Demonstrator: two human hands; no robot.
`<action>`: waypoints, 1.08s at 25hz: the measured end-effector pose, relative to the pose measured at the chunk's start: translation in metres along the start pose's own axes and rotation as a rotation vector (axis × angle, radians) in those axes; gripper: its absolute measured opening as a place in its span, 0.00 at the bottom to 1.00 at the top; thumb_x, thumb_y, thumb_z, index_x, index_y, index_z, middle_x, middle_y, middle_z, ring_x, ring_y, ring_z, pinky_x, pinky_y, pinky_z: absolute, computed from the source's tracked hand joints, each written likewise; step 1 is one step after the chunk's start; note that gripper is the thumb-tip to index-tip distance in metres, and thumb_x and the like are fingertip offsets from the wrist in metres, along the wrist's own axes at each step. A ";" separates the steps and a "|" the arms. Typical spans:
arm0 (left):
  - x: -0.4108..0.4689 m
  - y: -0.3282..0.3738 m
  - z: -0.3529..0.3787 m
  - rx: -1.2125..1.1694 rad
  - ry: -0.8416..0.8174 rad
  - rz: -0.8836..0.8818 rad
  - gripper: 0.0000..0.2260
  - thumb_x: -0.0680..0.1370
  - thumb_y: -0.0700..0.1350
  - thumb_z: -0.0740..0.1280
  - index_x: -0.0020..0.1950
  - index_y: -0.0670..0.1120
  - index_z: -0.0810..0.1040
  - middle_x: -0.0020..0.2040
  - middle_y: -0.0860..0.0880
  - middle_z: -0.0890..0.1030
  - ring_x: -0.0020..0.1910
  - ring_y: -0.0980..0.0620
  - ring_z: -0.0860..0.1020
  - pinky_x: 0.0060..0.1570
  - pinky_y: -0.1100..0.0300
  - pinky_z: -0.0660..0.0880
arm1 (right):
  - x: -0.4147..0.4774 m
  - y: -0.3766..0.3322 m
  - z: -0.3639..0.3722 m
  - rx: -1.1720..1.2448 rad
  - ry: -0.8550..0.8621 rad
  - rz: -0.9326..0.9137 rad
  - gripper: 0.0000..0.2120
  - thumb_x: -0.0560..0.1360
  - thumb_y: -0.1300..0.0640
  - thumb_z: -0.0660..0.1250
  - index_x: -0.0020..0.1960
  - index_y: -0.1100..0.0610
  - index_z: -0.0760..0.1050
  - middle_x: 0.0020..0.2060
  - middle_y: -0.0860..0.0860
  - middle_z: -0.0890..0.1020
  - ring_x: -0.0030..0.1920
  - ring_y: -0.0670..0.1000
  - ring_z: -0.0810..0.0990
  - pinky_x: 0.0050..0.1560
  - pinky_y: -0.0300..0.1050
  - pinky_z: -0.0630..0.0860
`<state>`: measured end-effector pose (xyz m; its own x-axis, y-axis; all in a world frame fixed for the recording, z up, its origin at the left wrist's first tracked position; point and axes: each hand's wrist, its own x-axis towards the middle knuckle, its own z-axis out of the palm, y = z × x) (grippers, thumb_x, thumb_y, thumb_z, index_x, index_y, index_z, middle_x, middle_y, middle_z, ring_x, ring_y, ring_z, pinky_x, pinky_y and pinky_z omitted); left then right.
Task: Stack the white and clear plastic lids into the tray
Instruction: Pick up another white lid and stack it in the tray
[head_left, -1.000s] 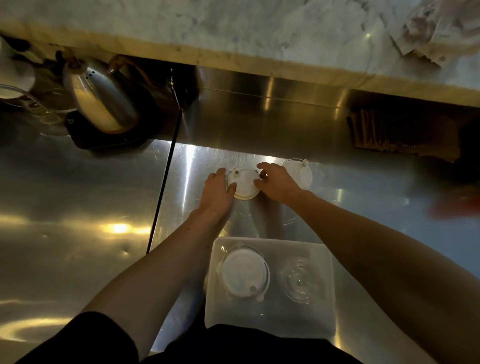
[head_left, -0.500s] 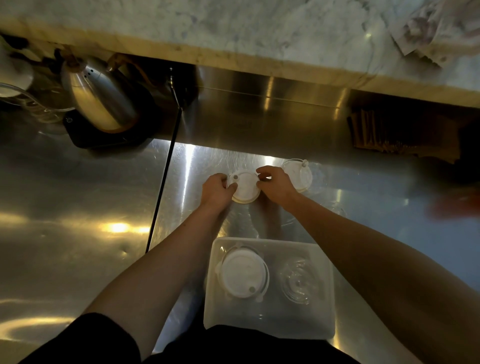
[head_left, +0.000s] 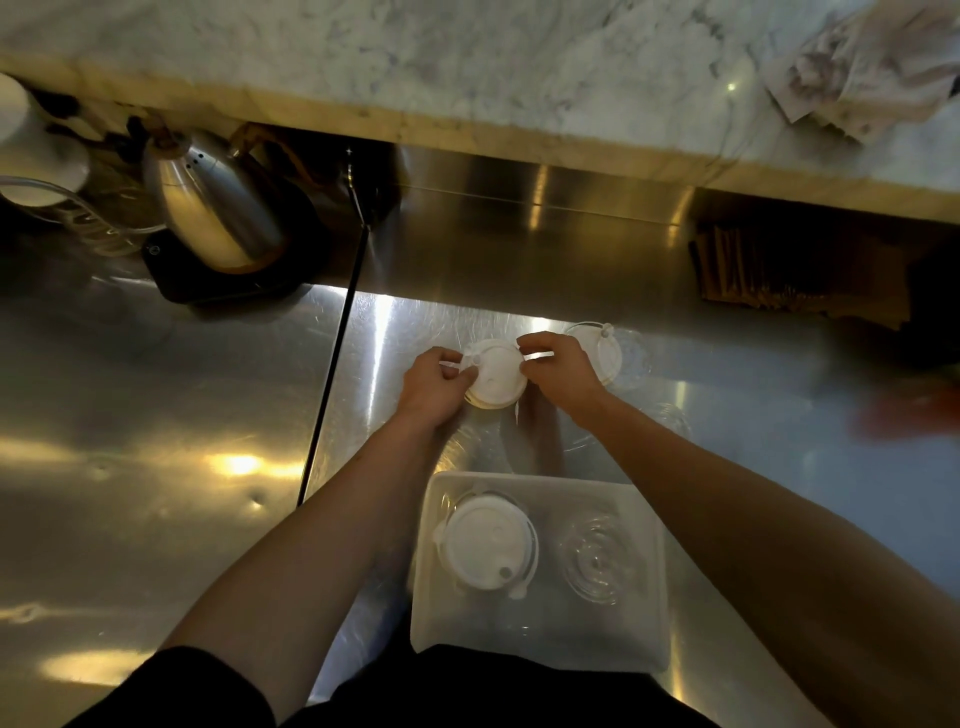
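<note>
A white lid (head_left: 496, 375) is pinched between both hands just above the steel counter. My left hand (head_left: 434, 387) grips its left rim near the small plug tab. My right hand (head_left: 558, 371) holds its right rim. Another white lid (head_left: 605, 351) lies on the counter behind my right hand, partly hidden by it. Close to my body stands the translucent tray (head_left: 540, 631). Inside it, a stack of white lids (head_left: 488, 543) sits on the left and a stack of clear lids (head_left: 597, 564) on the right.
A steel kettle (head_left: 213, 208) on a black base stands at the back left, with a black cord (head_left: 335, 358) running down the counter. Faint clear lids (head_left: 675, 415) lie right of my right forearm. A marble ledge (head_left: 467, 67) overhangs the back.
The white lid between my hands has tilted and shifted slightly toward me, and my fingers have closed tighter on its rims. The tray's stacks are unchanged.
</note>
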<state>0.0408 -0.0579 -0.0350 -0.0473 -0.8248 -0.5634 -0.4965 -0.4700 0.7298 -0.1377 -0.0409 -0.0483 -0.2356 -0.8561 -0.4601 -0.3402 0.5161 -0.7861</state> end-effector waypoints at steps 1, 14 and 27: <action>-0.002 0.002 -0.001 -0.008 -0.012 -0.001 0.17 0.74 0.48 0.72 0.61 0.46 0.75 0.53 0.44 0.82 0.52 0.44 0.81 0.56 0.46 0.78 | -0.002 -0.001 -0.001 0.020 0.002 -0.002 0.19 0.71 0.67 0.67 0.61 0.57 0.78 0.58 0.55 0.81 0.55 0.56 0.81 0.57 0.49 0.79; -0.050 0.011 -0.001 -0.153 0.060 0.068 0.17 0.76 0.50 0.69 0.63 0.45 0.73 0.60 0.45 0.79 0.52 0.46 0.81 0.55 0.52 0.79 | -0.059 -0.015 -0.019 0.248 0.003 -0.016 0.18 0.73 0.57 0.72 0.62 0.58 0.74 0.54 0.58 0.80 0.52 0.56 0.81 0.48 0.48 0.80; -0.108 -0.003 -0.001 -0.375 0.025 0.122 0.15 0.76 0.48 0.70 0.59 0.44 0.74 0.53 0.43 0.83 0.45 0.51 0.83 0.47 0.59 0.81 | -0.131 -0.015 -0.017 0.503 0.002 -0.050 0.17 0.73 0.57 0.72 0.59 0.58 0.72 0.43 0.57 0.84 0.40 0.52 0.85 0.44 0.46 0.82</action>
<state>0.0485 0.0320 0.0237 -0.0628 -0.8870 -0.4575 -0.1373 -0.4464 0.8842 -0.1167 0.0642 0.0313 -0.2320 -0.8793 -0.4159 0.1297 0.3958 -0.9091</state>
